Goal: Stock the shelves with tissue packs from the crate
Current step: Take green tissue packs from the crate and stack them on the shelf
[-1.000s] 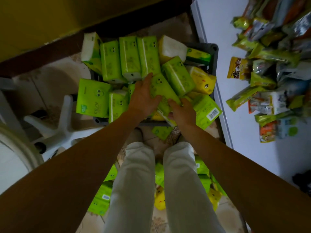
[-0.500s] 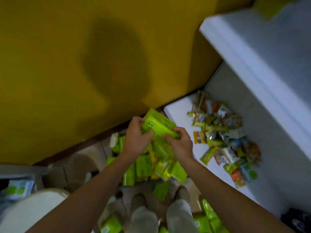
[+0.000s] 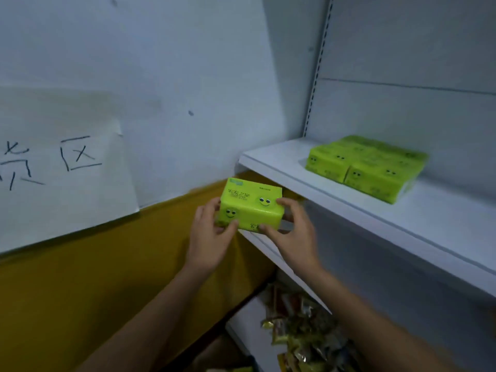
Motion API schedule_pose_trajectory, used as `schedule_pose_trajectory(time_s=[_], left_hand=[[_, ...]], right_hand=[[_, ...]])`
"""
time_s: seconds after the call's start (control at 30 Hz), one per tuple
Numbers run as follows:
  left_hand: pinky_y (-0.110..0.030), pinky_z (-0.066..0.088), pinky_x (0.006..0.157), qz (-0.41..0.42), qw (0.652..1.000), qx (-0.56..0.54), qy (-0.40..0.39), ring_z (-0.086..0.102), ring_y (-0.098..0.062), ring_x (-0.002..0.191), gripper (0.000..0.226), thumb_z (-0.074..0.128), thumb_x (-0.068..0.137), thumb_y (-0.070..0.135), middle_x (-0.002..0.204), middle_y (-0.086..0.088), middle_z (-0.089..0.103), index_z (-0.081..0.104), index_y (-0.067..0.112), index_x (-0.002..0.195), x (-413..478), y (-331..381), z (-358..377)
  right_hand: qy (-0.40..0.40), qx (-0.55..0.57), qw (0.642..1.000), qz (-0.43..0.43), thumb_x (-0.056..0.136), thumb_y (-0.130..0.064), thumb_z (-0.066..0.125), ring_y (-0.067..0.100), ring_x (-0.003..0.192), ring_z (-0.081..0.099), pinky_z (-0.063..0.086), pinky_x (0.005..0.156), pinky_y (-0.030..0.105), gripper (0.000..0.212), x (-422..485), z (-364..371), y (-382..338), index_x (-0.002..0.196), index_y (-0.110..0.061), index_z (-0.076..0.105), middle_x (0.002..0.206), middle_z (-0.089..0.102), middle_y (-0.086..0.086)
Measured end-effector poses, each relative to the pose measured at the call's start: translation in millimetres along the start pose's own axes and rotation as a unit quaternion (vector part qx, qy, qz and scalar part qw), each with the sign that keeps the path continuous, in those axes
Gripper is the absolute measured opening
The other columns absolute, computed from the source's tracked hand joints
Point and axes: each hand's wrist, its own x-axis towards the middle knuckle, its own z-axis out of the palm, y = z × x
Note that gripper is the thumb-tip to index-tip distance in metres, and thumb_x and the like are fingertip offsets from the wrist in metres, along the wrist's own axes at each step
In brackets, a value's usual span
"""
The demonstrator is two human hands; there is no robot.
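The wall (image 3: 166, 63) is pale bluish white above, with a mustard-yellow band (image 3: 80, 291) below. A white paper sheet (image 3: 67, 200) with black handwritten characters hangs on it at left. A white shelving unit (image 3: 402, 108) with a slotted upright (image 3: 318, 65) stands at right. The light is dim and cool.

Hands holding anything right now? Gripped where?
One green tissue pack, held by both hands: left hand grips its left end, right hand its right end.

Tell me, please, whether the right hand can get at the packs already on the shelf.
Probably not yet: the right hand grips the held pack; the way to the shelved packs looks open.
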Motion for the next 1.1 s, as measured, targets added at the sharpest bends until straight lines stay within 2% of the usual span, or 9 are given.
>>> schedule_pose_trajectory(time_s=[0.07, 0.17, 0.23, 0.3, 0.43, 0.57, 0.67, 0.87, 1.1], left_hand=[[0.000, 0.044, 0.068, 0.026, 0.999, -0.023, -0.004, 0.058, -0.017, 0.099, 0.044, 0.068, 0.081, 0.008, 0.115, -0.006, 0.049, 0.052, 0.013, 0.121, 12.4, 23.1, 13.4], [-0.004, 0.047, 0.068, 0.070, 0.996, -0.051, -0.024, 0.059, -0.019, 0.101, 0.044, 0.069, 0.079, 0.008, 0.117, -0.008, 0.051, 0.049, 0.020, 0.115, 28.0, 53.6, 38.2], [-0.007, 0.049, 0.067, 0.085, 0.994, -0.057, -0.039, 0.060, -0.020, 0.101, 0.045, 0.070, 0.078, 0.008, 0.117, -0.008, 0.052, 0.049, 0.018, 0.116, 36.6, 69.1, 57.3], [-0.008, 0.049, 0.068, 0.101, 0.992, -0.056, -0.049, 0.061, -0.018, 0.097, 0.048, 0.070, 0.078, 0.009, 0.117, -0.006, 0.054, 0.050, 0.014, 0.121, 44.0, 83.0, 76.6], [-0.028, 0.052, 0.084, 0.128, 0.986, -0.065, -0.080, 0.060, -0.015, 0.096, 0.051, 0.070, 0.079, 0.011, 0.117, -0.004, 0.054, 0.048, 0.016, 0.125, 49.3, 111.8, 120.7], [-0.024, 0.051, 0.080, 0.150, 0.979, -0.087, -0.112, 0.060, -0.008, 0.084, 0.052, 0.069, 0.080, 0.008, 0.118, -0.004, 0.053, 0.047, 0.013, 0.127, 52.7, 145.0, 168.1], [-0.007, 0.045, 0.067, 0.160, 0.976, -0.069, -0.134, 0.057, 0.002, 0.081, 0.050, 0.065, 0.082, 0.005, 0.116, -0.001, 0.051, 0.047, 0.012, 0.128, 56.2, 156.3, 201.4], [-0.021, 0.042, 0.075, 0.148, 0.978, -0.012, -0.147, 0.056, -0.008, 0.083, 0.043, 0.063, 0.082, 0.003, 0.115, -0.003, 0.054, 0.052, 0.009, 0.123, 48.7, 142.1, 253.1], [-0.027, 0.044, 0.078, 0.107, 0.986, 0.013, -0.126, 0.058, -0.015, 0.085, 0.033, 0.067, 0.079, 0.002, 0.108, -0.005, 0.059, 0.058, 0.009, 0.110, 45.7, 124.6, 277.4]], right_hand=[[0.028, -0.011, 0.999, -0.029, 0.069, -0.006, 0.080, -0.003, 0.093, 0.053, 0.042, 0.066, 0.001, 0.061, 13.1, -26.8, -11.0, 0.122, -0.015, 0.052, 0.117, 0.049, -0.005], [0.052, -0.022, 0.997, -0.059, 0.071, -0.007, 0.080, -0.012, 0.093, 0.051, 0.045, 0.066, 0.004, 0.062, 30.2, -67.7, -20.5, 0.124, -0.020, 0.052, 0.120, 0.046, -0.009], [0.060, -0.030, 0.995, -0.076, 0.070, -0.007, 0.080, -0.008, 0.097, 0.051, 0.050, 0.068, 0.010, 0.063, 38.4, -93.8, -21.5, 0.123, -0.026, 0.052, 0.122, 0.046, -0.008], [0.064, -0.041, 0.994, -0.084, 0.069, -0.006, 0.080, -0.004, 0.099, 0.051, 0.048, 0.069, 0.008, 0.063, 43.7, -118.8, -20.8, 0.123, -0.026, 0.053, 0.124, 0.047, -0.006], [0.094, -0.090, 0.988, -0.085, 0.068, -0.007, 0.081, -0.005, 0.093, 0.051, 0.044, 0.068, 0.004, 0.058, 54.9, -171.7, -12.9, 0.121, -0.019, 0.058, 0.119, 0.051, -0.006], [0.134, -0.109, 0.982, -0.074, 0.068, -0.009, 0.081, -0.002, 0.093, 0.053, 0.049, 0.068, 0.008, 0.056, 67.4, -226.9, 0.1, 0.119, -0.018, 0.060, 0.116, 0.054, -0.006], [0.176, -0.113, 0.976, -0.058, 0.069, -0.008, 0.081, 0.007, 0.092, 0.053, 0.050, 0.068, 0.008, 0.055, 75.8, -267.9, 16.0, 0.119, -0.015, 0.059, 0.112, 0.053, -0.005], [0.215, -0.187, 0.958, -0.007, 0.068, -0.008, 0.082, 0.014, 0.091, 0.052, 0.042, 0.064, 0.004, 0.055, 84.8, -328.3, 71.8, 0.118, -0.008, 0.059, 0.115, 0.055, 0.010], [0.244, -0.217, 0.943, 0.066, 0.071, -0.008, 0.079, 0.019, 0.097, 0.049, 0.029, 0.081, 0.015, 0.054, 94.7, -359.8, 112.4, 0.120, -0.005, 0.057, 0.116, 0.052, 0.017]])
